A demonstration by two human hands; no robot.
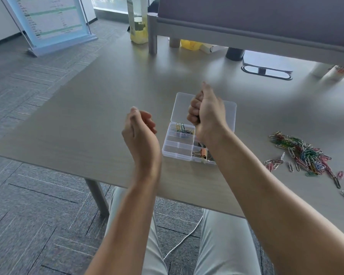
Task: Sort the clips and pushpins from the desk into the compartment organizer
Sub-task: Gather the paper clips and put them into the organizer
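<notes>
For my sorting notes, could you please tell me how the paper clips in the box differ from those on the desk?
The paper clips in the box are few and sit in one far compartment; the paper clips on the desk form a large loose pile, right of the box. Both are mixed colours.

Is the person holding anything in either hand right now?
The left hand hangs loosely curled and holds nothing. The right hand is a closed fist above the organizer; whether clips are inside cannot be told.
</notes>
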